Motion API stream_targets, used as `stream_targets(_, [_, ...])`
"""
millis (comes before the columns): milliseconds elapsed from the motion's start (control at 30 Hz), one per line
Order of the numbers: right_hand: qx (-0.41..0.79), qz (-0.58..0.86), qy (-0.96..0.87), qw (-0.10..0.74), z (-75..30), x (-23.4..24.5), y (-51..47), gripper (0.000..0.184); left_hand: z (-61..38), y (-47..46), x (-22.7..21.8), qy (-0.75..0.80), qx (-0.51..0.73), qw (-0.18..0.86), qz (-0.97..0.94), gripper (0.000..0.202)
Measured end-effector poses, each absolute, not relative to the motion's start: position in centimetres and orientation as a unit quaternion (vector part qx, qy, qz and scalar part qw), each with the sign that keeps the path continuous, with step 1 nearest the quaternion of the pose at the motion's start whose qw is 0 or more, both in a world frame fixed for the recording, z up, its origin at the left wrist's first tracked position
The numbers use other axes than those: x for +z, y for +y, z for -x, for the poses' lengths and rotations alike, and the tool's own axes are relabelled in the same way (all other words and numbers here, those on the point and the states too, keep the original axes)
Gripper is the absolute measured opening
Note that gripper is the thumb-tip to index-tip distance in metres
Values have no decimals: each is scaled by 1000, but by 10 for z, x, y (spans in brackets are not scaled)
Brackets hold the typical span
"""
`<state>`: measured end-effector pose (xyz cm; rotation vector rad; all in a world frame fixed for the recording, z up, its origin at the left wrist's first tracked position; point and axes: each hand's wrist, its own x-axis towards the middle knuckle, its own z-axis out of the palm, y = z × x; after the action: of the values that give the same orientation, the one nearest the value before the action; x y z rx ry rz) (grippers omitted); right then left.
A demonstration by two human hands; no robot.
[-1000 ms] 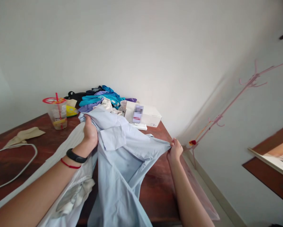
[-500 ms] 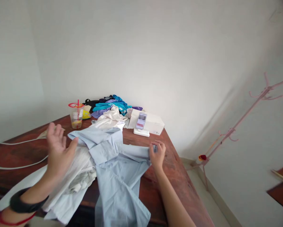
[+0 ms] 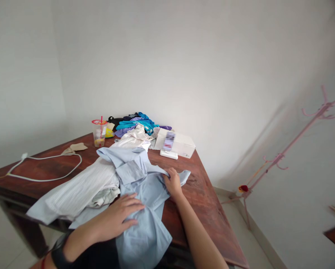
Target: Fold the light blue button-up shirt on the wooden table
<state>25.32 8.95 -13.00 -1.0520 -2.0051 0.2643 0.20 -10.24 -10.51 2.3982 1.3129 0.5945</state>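
On the wooden table (image 3: 206,209) we have the light-blue shirt (image 3: 147,194) laid out, its lower end past the near edge; it is spread, we judge, but creases remain to smooth. Our left hand (image 3: 115,216) lies open over it, gripping nothing; our right hand (image 3: 173,183) pinches its right side.

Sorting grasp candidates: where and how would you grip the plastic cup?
Probably around the side of the plastic cup, from the near left: it stands upright and narrows downward, the red straw sticks up from its top, and the yellow item and clothes pile crowd its right.
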Motion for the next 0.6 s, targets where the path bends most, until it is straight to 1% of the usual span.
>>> stream_targets(67, [114, 413, -780, 455, -261, -129, 93, 30, -9, -96, -108, 467, 224, 180, -836, 30])
stream_targets(233, [160, 397, -780, 456, -268, -131, 96, 41, -10, -97, -112, 480, 250, 151, -827, 30])
stream_targets(300, [192, 388, -760, 484, -267, -133, 97, 43, -6, -103, -111, 503, 241, 139, -819, 31])
stream_targets(367, [231, 417, -671, 567, -271, -134, 101, 42, 0, -109, -111, 523, 226, 131, -811, 33])
stream_targets(433, [254, 473, -530, 657, -283, -135, 109, 38, 5, -115, -112, 530, 212, 123, -812, 34])
stream_targets(467, [256, 500, -462, 687, -292, -136, 113, 36, 8, -118, -113, 531, 208, 121, -812, 34])
stream_targets(533, [252, 536, -378, 712, -314, -138, 121, 34, 12, -124, -115, 530, 206, 122, -813, 34])
stream_targets(600, [259, 558, -325, 718, -339, -139, 125, 33, 16, -131, -118, 524, 215, 123, -815, 33])
